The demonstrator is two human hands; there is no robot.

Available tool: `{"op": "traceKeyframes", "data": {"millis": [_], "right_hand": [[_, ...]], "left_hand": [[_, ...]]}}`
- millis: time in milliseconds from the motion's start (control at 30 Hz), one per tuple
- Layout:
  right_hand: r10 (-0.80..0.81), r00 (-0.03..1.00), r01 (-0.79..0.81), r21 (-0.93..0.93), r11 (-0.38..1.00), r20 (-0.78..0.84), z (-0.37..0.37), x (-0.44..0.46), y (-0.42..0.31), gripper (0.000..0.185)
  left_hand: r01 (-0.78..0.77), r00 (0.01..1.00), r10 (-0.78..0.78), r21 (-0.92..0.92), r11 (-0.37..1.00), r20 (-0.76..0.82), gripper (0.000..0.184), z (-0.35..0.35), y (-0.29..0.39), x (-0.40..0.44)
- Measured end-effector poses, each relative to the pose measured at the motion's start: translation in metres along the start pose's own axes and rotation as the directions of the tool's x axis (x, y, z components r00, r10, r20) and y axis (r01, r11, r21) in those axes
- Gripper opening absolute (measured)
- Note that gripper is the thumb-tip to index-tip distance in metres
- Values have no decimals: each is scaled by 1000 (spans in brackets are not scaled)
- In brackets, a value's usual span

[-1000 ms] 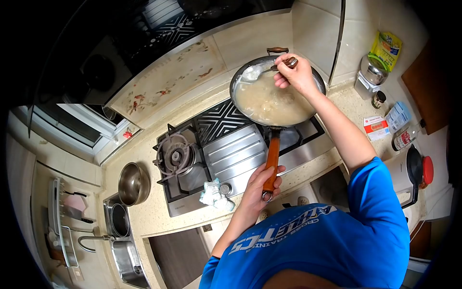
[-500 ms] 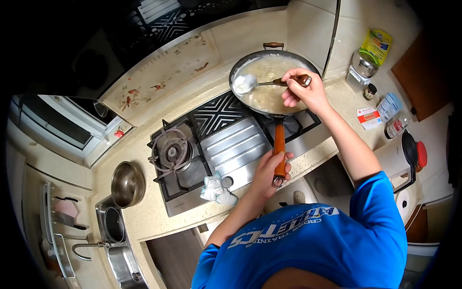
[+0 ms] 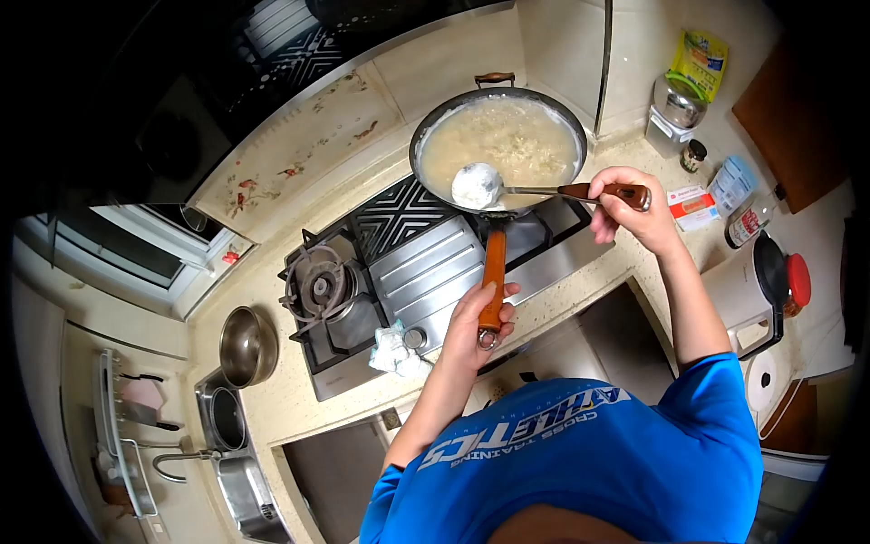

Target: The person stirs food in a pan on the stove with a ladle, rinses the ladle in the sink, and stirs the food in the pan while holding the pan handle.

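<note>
A dark wok [image 3: 416, 156] full of cloudy, pale liquid with bits in it stands on the right burner. My left hand [image 3: 473, 322] is wrapped around its orange-brown wooden handle [image 3: 493, 272]. In my right hand [image 3: 632, 208] is a ladle [image 3: 535, 190] with a brown handle, held by the fingers. White, foamy stuff sits in the ladle's bowl, which is over the near rim of the wok. Whether the bowl touches the liquid or the rim, I cannot tell.
Left of the wok is a bare gas burner [image 3: 321, 283], with a crumpled cloth [image 3: 395, 352] by the stove knob. A metal bowl [image 3: 247, 347] stands near the sink [image 3: 243, 494]. On the right counter are a red-and-white box [image 3: 693, 208], jars, and a white appliance [image 3: 736, 299].
My right hand has drawn the ladle from the middle-left of the wok to its near rim, toward me. My left hand keeps its hold on the handle. The view has shifted slightly.
</note>
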State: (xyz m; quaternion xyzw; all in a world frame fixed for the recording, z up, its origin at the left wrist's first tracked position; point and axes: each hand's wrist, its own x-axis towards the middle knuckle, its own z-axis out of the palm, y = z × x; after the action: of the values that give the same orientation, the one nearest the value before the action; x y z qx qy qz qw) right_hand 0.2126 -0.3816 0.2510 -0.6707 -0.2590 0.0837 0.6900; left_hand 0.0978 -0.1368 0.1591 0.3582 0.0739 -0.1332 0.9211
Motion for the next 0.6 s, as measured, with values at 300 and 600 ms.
{"op": "traceKeyframes", "data": {"millis": [300, 600], "right_hand": [[-17, 998, 21, 76, 997, -59, -44, -9, 7, 12], [-50, 993, 68, 165, 984, -108, -64, 6, 0, 19]], "left_hand": [[-71, 997, 71, -9, 997, -15, 62, 2, -4, -8], [-230, 938, 178, -150, 962, -298, 46, -44, -56, -62]]}}
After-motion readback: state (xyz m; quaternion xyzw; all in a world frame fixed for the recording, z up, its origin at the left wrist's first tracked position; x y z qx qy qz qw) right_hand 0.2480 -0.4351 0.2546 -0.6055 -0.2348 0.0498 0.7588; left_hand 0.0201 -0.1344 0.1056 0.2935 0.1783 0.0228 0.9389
